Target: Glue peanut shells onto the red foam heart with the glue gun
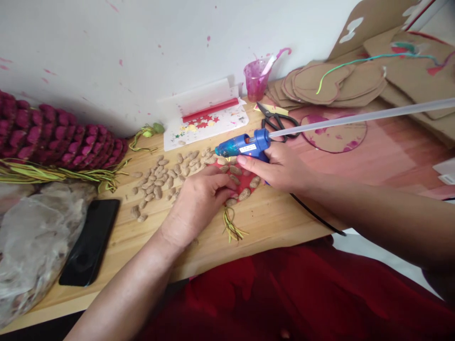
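My right hand (pixel 286 166) is wrapped around a blue hot glue gun (pixel 245 144), its nozzle pointing left and a long clear glue stick (pixel 355 118) running out the back. Below the nozzle lies a red piece (pixel 249 180) with peanuts (pixel 244 194) set along its edge and over part of it. My left hand (pixel 197 199) rests at the near left side of this piece, fingers bent and thumb and fingertips together; what they pinch is hidden. A yellow-green cord tassel (pixel 232 225) sticks out from the near end.
Loose peanuts (pixel 156 180) are spread to the left. A phone (pixel 90 241) and a plastic bag (pixel 39 237) lie further left, below pink-painted strung pieces (pixel 53 130). Behind stand scissors (pixel 279 123), a stained cup (pixel 256 80), star-covered paper (pixel 206 128) and cardboard shapes (pixel 327 83).
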`<action>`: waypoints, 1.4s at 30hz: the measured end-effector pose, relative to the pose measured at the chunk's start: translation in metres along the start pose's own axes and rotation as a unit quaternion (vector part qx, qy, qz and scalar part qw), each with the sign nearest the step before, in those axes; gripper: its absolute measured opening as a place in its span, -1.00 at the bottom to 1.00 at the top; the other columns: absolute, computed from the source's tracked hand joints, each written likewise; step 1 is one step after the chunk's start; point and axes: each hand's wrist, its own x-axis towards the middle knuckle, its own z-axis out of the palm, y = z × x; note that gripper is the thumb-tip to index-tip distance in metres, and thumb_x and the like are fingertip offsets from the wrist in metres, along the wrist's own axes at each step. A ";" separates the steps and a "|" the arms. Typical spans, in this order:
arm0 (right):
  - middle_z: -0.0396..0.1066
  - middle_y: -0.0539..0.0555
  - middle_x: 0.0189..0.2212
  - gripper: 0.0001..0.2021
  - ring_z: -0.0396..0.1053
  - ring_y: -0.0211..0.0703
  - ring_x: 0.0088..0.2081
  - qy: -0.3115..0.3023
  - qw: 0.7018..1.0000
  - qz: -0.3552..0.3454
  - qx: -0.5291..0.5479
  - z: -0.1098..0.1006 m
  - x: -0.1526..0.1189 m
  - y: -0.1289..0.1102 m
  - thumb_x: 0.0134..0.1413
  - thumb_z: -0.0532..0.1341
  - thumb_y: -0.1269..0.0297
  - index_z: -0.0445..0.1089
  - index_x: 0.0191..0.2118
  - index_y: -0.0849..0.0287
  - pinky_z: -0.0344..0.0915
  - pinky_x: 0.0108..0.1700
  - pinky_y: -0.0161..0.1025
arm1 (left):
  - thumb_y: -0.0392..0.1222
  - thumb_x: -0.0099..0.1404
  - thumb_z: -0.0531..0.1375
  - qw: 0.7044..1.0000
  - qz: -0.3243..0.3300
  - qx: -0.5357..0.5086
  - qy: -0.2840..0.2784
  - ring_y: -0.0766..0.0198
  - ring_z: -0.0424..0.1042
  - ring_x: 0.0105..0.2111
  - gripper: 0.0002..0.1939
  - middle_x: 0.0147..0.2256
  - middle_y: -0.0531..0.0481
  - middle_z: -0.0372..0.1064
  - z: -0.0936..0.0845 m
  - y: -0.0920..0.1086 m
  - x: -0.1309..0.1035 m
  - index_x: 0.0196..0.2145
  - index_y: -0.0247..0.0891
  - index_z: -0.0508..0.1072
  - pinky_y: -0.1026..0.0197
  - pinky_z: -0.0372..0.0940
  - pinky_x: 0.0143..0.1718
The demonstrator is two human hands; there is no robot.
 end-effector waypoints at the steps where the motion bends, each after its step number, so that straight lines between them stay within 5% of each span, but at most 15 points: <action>1: 0.23 -0.06 -0.58 -0.65 0.16 -0.26 -0.48 -0.001 1.000 -0.001 0.001 0.000 0.000 0.000 0.27 0.21 0.08 0.32 -0.49 0.16 0.07 -0.39 -0.22 | -0.41 0.25 0.35 1.000 0.001 -0.005 -0.002 0.30 0.52 -0.28 -0.86 -0.28 0.06 0.53 0.001 -0.001 0.000 -0.32 -0.18 0.64 0.27 0.35 -0.20; 19: 0.35 -0.03 -0.47 -0.74 0.25 -0.20 -0.40 -0.002 0.999 -0.024 0.022 0.000 -0.001 -0.003 0.31 0.21 0.14 0.46 -0.35 0.16 0.17 -0.31 -0.22 | -0.53 0.26 0.21 0.999 -0.016 -0.039 -0.014 0.33 0.51 -0.27 -0.73 -0.27 0.09 0.55 0.004 0.005 0.002 -0.36 -0.18 0.60 0.28 0.35 -0.17; 27: 0.27 -0.07 -0.60 -0.60 0.24 -0.24 -0.52 0.006 0.998 0.045 0.047 -0.001 -0.001 -0.002 0.30 0.23 0.04 0.26 -0.51 0.11 0.16 -0.44 -0.24 | -0.53 0.27 0.16 0.997 -0.025 -0.062 -0.029 0.28 0.50 -0.26 -0.74 -0.29 0.04 0.53 0.007 0.000 0.005 -0.41 -0.23 0.54 0.23 0.34 -0.15; 42: 0.50 0.13 -0.51 -0.65 0.30 -0.19 -0.60 0.076 0.944 0.258 0.190 -0.005 0.005 -0.023 0.13 0.34 -0.07 0.46 -0.41 0.13 0.22 -0.53 -0.21 | -0.45 0.27 0.27 0.997 -0.010 -0.069 -0.030 0.28 0.52 -0.27 -0.84 -0.30 0.04 0.58 0.015 -0.010 0.007 -0.43 -0.27 0.51 0.18 0.28 -0.06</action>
